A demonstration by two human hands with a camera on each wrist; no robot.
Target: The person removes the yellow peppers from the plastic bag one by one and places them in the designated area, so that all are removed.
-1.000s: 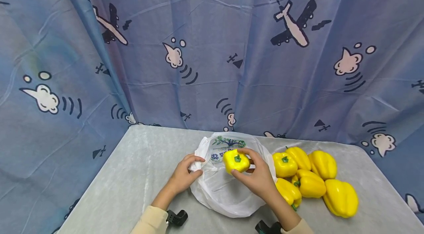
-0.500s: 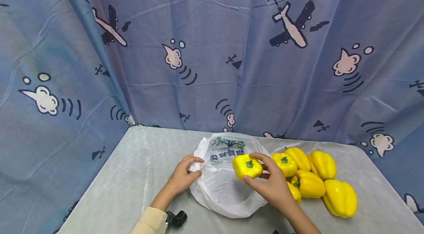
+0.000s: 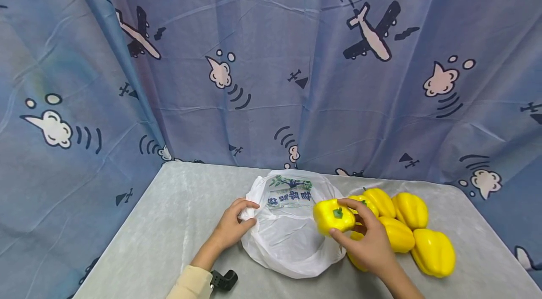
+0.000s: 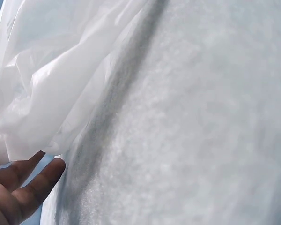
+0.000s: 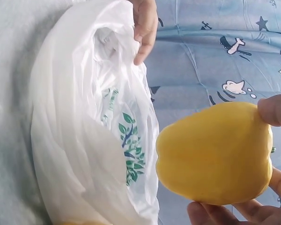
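A white plastic bag (image 3: 292, 247) with a printed tree and lettering stands with its mouth spread wide, and no pepper shows inside it. At its left rim my left hand (image 3: 234, 224) pinches the plastic between thumb and fingers. My right hand (image 3: 372, 242) grips a yellow bell pepper (image 3: 332, 216) by its stem end, thumb on one side and fingers on the other. In the head view that pepper overlaps the bag's right edge; in the right wrist view the bell pepper (image 5: 215, 154) appears beside the bag (image 5: 75, 122), apart from it.
Several more yellow bell peppers (image 3: 434, 252) lie grouped on the pale table (image 3: 203, 186) right of the bag, some partly hidden behind my right hand. A blue patterned curtain (image 3: 262, 139) hangs along the table's back and left sides.
My right hand has moved rightward with the bell pepper, from over the bag's mouth to its right edge. The left hand keeps its hold on the rim.
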